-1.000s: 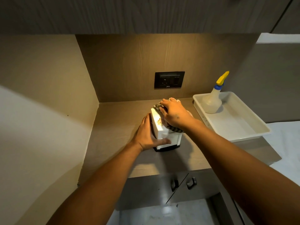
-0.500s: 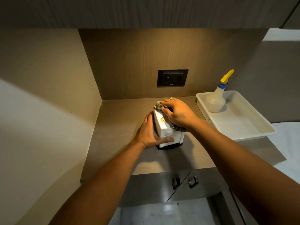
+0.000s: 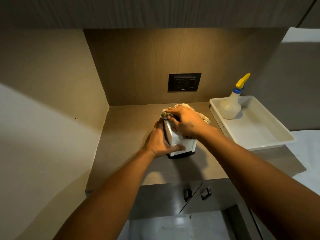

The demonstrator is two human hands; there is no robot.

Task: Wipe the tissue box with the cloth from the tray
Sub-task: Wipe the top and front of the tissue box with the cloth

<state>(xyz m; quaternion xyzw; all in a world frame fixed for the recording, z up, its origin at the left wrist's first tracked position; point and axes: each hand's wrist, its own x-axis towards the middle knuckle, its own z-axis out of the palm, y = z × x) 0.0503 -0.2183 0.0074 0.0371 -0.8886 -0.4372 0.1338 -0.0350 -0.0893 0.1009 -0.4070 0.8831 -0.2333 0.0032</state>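
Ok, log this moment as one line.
stage: wiping | right hand: presses cloth on tissue box top | left hand: steadies box | tray: spray bottle

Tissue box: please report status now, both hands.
Left hand steadies tissue box. Right hand presses cloth on its top. Spray bottle stands in tray, clear of work.

I find no text that I can read with certainty. The black socket plate [image 3: 184, 82] on the back panel carries a small pale mark at its lower edge, too small and blurred to make out. The white tissue box [image 3: 181, 144] under my hands shows no legible print, and neither does the spray bottle [image 3: 231, 105] nor the tray [image 3: 270, 144].
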